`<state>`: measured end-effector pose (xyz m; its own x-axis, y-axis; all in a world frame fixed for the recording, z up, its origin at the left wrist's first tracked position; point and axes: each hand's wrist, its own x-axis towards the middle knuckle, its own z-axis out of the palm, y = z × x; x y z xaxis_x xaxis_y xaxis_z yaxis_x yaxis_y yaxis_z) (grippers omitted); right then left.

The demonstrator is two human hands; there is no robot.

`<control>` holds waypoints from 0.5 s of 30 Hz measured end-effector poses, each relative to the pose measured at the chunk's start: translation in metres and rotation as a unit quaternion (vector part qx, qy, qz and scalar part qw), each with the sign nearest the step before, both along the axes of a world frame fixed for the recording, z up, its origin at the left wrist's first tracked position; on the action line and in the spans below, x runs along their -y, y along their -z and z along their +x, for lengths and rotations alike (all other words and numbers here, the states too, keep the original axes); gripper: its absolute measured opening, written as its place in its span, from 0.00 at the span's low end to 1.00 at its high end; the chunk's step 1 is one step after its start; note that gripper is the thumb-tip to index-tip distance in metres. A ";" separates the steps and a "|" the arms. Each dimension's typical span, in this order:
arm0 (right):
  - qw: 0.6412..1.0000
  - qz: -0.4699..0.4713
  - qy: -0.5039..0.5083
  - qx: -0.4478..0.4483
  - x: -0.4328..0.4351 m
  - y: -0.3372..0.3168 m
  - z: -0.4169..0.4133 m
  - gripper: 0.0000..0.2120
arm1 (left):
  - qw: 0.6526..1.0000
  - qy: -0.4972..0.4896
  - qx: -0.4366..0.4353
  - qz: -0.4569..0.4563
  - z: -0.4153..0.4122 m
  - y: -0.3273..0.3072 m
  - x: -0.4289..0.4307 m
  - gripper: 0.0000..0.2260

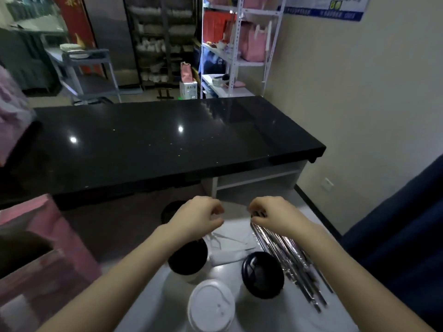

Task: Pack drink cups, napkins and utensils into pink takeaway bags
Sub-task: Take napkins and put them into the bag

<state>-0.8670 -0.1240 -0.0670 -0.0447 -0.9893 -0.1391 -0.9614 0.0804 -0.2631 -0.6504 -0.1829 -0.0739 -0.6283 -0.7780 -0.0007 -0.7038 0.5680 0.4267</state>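
My left hand and my right hand are raised side by side over the white table, fingers curled. Between them stretches a thin clear wrapper, and each hand pinches one edge of it. My right hand's pinch sits at the top end of a bundle of silvery wrapped utensils that lies along the table's right side. White napkins lie under the hands. Two black-lidded cups and a white-lidded cup stand near me. An open pink takeaway bag stands at the left.
A long glossy black counter crosses the view beyond the table. A blue seat is at the right by the beige wall. More pink bags sit on a white shelf unit at the back, and another pink shape is at the far left edge.
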 end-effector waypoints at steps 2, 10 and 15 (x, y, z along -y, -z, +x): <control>1.000 0.021 -0.007 0.006 0.015 0.021 -0.016 0.19 | 0.999 0.002 0.047 0.004 -0.027 0.020 0.018 0.15; 0.998 0.048 0.001 0.051 0.069 0.097 -0.034 0.29 | 0.989 -0.008 0.139 0.040 -0.082 0.078 0.068 0.17; 0.998 0.060 -0.007 0.034 0.094 0.120 -0.037 0.28 | 0.982 0.015 0.161 0.092 -0.096 0.100 0.091 0.17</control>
